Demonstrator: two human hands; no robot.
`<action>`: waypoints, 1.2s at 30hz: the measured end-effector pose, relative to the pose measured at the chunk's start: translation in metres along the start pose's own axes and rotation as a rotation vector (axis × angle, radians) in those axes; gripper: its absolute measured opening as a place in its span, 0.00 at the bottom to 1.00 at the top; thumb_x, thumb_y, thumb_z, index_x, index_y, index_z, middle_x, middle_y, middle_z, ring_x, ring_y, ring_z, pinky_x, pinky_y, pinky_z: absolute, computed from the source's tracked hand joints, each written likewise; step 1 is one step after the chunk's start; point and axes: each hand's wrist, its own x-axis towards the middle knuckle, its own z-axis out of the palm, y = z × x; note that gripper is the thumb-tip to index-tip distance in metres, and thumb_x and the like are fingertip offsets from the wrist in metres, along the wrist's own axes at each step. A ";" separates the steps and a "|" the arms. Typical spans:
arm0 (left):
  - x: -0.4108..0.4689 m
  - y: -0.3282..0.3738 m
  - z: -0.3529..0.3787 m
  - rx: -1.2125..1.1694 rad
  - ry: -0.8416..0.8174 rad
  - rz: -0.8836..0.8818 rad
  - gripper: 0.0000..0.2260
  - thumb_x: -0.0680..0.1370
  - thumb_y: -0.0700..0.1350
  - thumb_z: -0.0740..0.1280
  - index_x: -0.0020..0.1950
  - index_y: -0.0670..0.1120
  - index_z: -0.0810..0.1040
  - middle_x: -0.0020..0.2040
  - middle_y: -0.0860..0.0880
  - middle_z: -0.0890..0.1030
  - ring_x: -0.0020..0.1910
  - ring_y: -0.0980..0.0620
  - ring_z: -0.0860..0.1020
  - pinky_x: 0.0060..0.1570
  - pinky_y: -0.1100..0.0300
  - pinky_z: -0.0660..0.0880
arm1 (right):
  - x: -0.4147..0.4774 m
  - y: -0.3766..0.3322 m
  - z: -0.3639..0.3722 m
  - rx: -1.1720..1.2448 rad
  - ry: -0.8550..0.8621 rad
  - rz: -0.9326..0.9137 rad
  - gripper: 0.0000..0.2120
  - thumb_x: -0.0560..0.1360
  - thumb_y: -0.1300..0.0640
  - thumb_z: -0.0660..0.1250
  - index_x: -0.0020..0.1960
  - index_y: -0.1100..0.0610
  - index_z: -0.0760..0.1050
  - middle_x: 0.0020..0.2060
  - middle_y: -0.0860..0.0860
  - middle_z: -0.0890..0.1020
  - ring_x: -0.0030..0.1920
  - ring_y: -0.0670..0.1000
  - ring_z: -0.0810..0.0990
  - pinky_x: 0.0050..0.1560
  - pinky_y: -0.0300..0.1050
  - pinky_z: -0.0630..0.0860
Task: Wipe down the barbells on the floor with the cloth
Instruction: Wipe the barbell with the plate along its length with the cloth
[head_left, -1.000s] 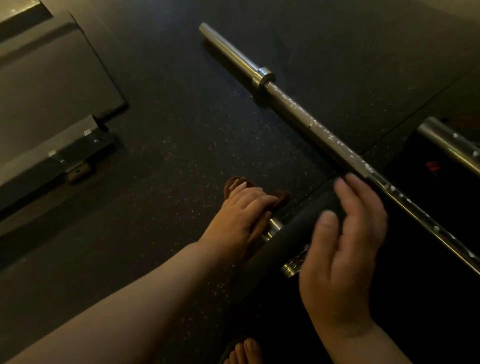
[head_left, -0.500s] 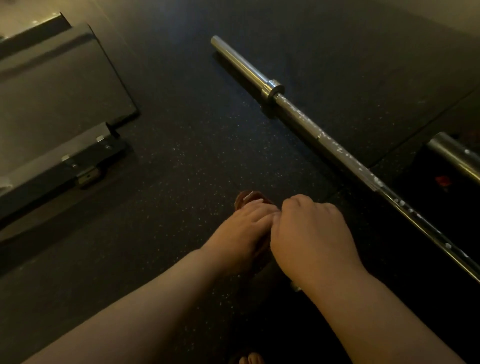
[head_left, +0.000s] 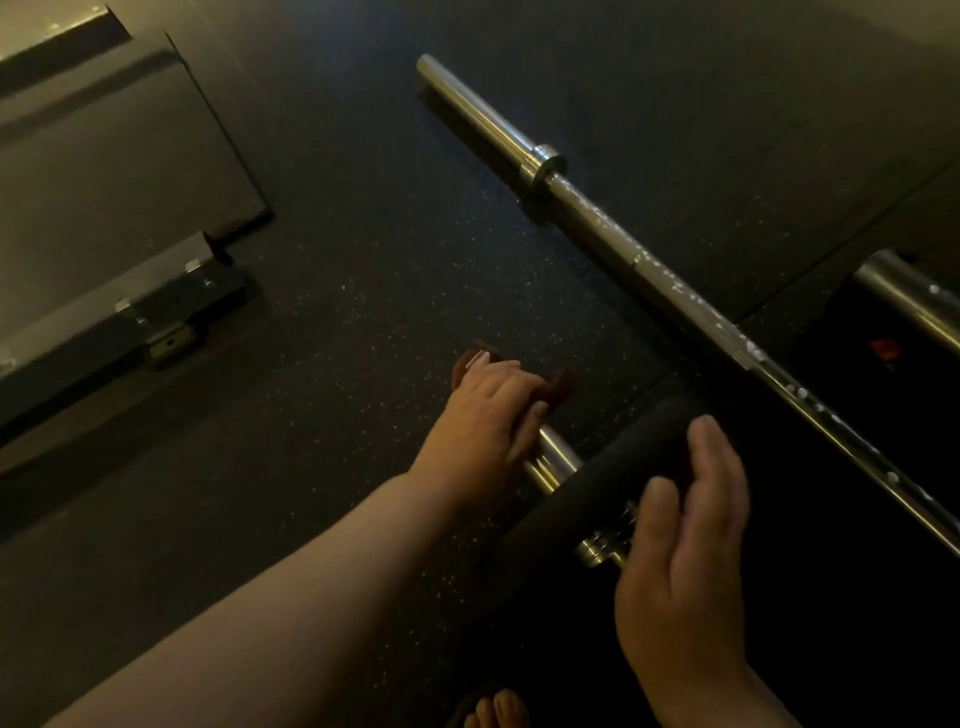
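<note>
A long steel barbell lies diagonally on the dark floor, speckled with white marks. A second bar shows at the right edge. Nearer me, a third barbell carries a black plate seen edge-on; its chrome sleeve end sticks out to the left. My left hand has its fingers curled over that sleeve end. My right hand hovers over the plate with fingers straight, holding nothing, and covers part of a chrome collar. I see no cloth.
A dark metal platform with a bolted bracket fills the left side. A foot in a brown sandal lies just beyond my left hand, and toes of another foot show at the bottom edge. Speckled rubber flooring lies between.
My right hand left the sleeve end beside my left hand and swung back right, opening above the plate. My left hand stayed on the sleeve.
</note>
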 end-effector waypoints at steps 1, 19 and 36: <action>-0.003 0.004 0.005 -0.012 -0.021 0.023 0.14 0.83 0.50 0.60 0.68 0.53 0.74 0.67 0.54 0.76 0.71 0.59 0.66 0.79 0.49 0.54 | -0.003 0.003 0.001 -0.028 -0.049 0.046 0.29 0.80 0.36 0.46 0.79 0.35 0.45 0.79 0.38 0.51 0.78 0.47 0.60 0.71 0.56 0.70; -0.004 -0.002 0.003 -0.004 -0.003 -0.002 0.16 0.83 0.52 0.58 0.69 0.53 0.74 0.68 0.53 0.75 0.74 0.56 0.65 0.79 0.50 0.51 | -0.009 0.025 -0.011 -0.455 -0.301 0.232 0.24 0.81 0.44 0.52 0.75 0.49 0.67 0.67 0.47 0.76 0.64 0.51 0.78 0.63 0.52 0.74; -0.017 -0.003 -0.002 0.123 -0.215 0.165 0.21 0.81 0.52 0.60 0.75 0.56 0.66 0.75 0.56 0.68 0.75 0.64 0.52 0.75 0.63 0.36 | 0.002 0.016 0.004 -0.473 -0.356 0.339 0.20 0.83 0.44 0.55 0.72 0.48 0.66 0.64 0.49 0.77 0.61 0.51 0.80 0.61 0.51 0.76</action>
